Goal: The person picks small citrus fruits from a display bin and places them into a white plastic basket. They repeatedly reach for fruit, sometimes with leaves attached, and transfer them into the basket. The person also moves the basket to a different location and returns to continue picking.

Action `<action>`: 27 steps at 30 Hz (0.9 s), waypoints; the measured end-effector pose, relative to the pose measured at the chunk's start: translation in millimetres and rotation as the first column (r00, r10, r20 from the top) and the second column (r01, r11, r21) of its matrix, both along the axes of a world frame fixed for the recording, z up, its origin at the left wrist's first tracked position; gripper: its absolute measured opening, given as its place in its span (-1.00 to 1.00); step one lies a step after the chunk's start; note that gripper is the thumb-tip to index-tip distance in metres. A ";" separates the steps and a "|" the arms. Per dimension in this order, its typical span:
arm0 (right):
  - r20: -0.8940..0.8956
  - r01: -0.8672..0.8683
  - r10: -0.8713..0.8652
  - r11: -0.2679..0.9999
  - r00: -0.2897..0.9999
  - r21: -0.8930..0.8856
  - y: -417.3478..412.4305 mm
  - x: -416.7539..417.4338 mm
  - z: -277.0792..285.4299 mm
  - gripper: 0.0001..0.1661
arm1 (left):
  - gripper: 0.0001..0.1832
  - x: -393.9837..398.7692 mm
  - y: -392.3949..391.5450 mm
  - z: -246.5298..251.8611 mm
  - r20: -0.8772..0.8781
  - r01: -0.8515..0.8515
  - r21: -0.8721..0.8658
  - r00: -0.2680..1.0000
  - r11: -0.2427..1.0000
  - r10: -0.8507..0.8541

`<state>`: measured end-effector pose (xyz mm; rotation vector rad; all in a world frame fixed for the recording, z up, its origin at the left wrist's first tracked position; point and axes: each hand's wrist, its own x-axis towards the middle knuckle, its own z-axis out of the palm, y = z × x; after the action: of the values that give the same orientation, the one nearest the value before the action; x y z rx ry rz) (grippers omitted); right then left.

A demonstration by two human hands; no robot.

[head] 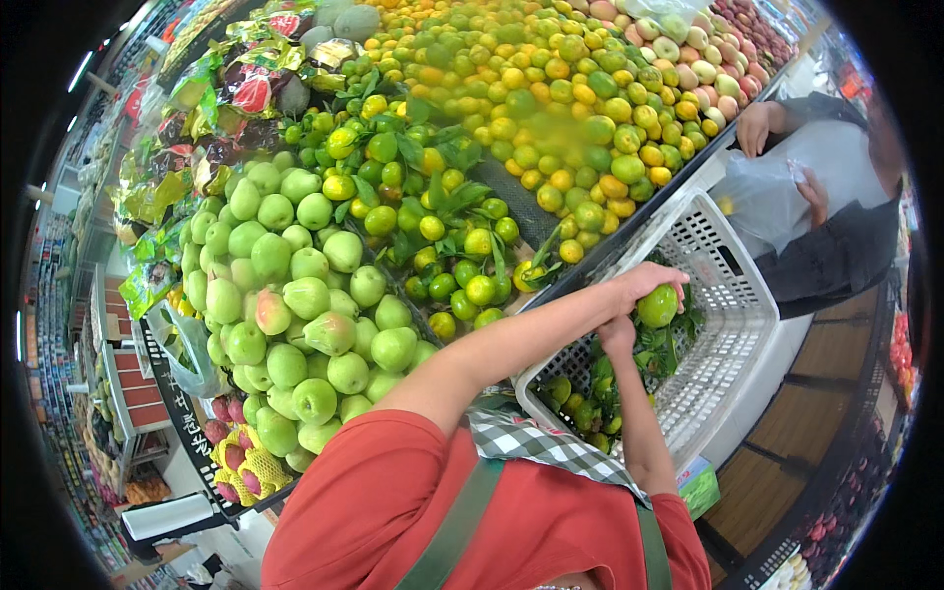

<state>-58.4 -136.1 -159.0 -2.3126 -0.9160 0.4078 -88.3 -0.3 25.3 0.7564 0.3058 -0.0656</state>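
My left hand point(655, 284) grips a green mandarin point(657, 307) above a white plastic basket point(737, 313). My right hand point(616, 336) is just below it, its fingers curled and partly hidden, so what it holds cannot be made out. Inside the basket lie leafy green citrus fruits point(586, 414), with more leaves point(664, 346) under the held mandarin. Beyond my left forearm, leafy mandarins point(479, 290) lie heaped on the display.
Green pears point(316, 400) are piled at the left, loose mandarins point(575, 92) and peach-like fruit point(704, 71) farther back. Another person's hand point(759, 127) and a clear plastic bag point(763, 195) are beyond the basket. The dark display edge point(634, 214) runs beside the basket.
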 end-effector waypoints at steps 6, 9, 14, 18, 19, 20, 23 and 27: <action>-0.694 0.498 -0.194 0.825 0.694 0.268 -42.4 72.6 99.8 -0.46 | -0.62 -2.2 -3.0 -2.1 -0.092 0.152 0.006 0.984 0.988 -0.151; -0.715 0.618 -0.139 0.632 0.685 0.468 -50.5 51.4 168.4 -0.44 | -0.46 -6.7 -7.0 9.6 -0.113 0.237 0.061 0.967 0.970 -0.229; -0.264 0.152 -0.007 0.832 0.965 0.534 -30.8 -20.2 218.3 -0.37 | -0.44 -9.0 -1.5 8.4 0.137 0.428 0.020 0.894 0.903 -0.427; -0.549 0.351 -0.133 0.882 0.825 0.314 -61.9 -57.1 193.5 -0.39 | -0.47 -13.1 -4.9 15.4 0.239 0.338 -0.044 0.917 0.940 -0.319; -0.619 0.245 -0.070 0.948 0.782 0.203 -78.4 -60.2 171.3 -0.39 | -0.47 -10.6 -4.2 16.3 0.287 0.319 -0.093 0.916 0.943 -0.281; -0.733 0.185 -0.013 0.971 0.680 0.154 -76.3 -76.5 172.4 -0.38 | -0.45 -17.1 5.4 26.4 0.335 0.365 -0.138 0.892 0.921 -0.304; -0.806 -0.158 0.275 0.961 0.524 0.225 -69.7 -128.0 161.1 -0.33 | -0.42 -23.8 22.2 29.1 0.440 0.243 -0.239 0.890 0.940 -0.118; -0.564 -0.624 0.636 0.739 0.526 0.252 -58.9 -129.9 164.3 -0.31 | -0.43 -71.7 79.9 45.2 0.393 -0.090 -0.117 0.910 0.989 0.129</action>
<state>-188.3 -195.0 5.3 -1.5285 -1.3562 1.3771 -160.0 79.6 70.5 0.6377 -0.0472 0.1799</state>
